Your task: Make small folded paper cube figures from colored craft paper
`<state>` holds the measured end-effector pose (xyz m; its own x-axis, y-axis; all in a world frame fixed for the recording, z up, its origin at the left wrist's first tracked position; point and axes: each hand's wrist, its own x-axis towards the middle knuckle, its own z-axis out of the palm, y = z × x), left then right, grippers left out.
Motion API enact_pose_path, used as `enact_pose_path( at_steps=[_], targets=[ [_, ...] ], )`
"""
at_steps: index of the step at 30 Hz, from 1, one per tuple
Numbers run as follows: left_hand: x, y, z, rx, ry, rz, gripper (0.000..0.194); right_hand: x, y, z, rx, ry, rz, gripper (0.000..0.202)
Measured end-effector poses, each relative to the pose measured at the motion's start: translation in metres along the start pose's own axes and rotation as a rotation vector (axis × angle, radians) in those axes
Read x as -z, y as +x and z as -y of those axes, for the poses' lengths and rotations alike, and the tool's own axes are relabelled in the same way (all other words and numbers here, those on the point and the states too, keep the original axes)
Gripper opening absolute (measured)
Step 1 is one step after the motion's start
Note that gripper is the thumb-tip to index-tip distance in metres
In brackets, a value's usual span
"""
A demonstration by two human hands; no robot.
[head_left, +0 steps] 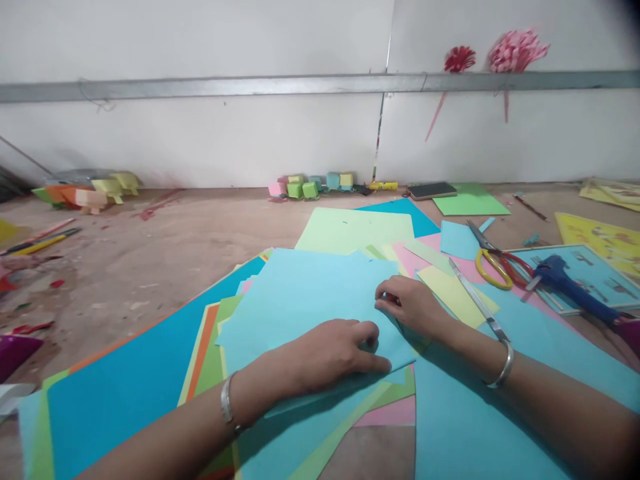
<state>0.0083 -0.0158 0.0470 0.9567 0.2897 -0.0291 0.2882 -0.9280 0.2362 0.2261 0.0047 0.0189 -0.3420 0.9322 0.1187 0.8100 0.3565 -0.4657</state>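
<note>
A light blue paper point(310, 287) lies over a stack of coloured sheets in front of me. My left hand point(335, 353) holds it down near its front edge, fingers curled and thumb stretched along the paper. At the paper's right side is my right hand point(405, 303), closed with thumb and fingertips together; what is between them, if anything, I cannot make out. Close beside the right forearm lies a cutter knife point(477, 300) with a long blade. Scissors point(495, 260) with yellow and red handles rest further right, near a blue glue gun point(565, 280).
Dark blue sheets point(125, 367) spread to the left, and a pale green sheet point(355, 227) lies behind. Small paper cubes point(310, 187), a yellow glue stick point(384, 186) and a phone point(433, 191) sit along the wall. Paper flowers point(517, 52) hang on the metal rail point(300, 87).
</note>
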Motion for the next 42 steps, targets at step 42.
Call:
enact_pose_path(
  at_steps=[42],
  targets=[
    [-0.024, -0.003, -0.071, 0.344, 0.218, -0.072, 0.052, -0.032, -0.015, 0.002, 0.625, -0.17, -0.085, 0.025]
  ],
)
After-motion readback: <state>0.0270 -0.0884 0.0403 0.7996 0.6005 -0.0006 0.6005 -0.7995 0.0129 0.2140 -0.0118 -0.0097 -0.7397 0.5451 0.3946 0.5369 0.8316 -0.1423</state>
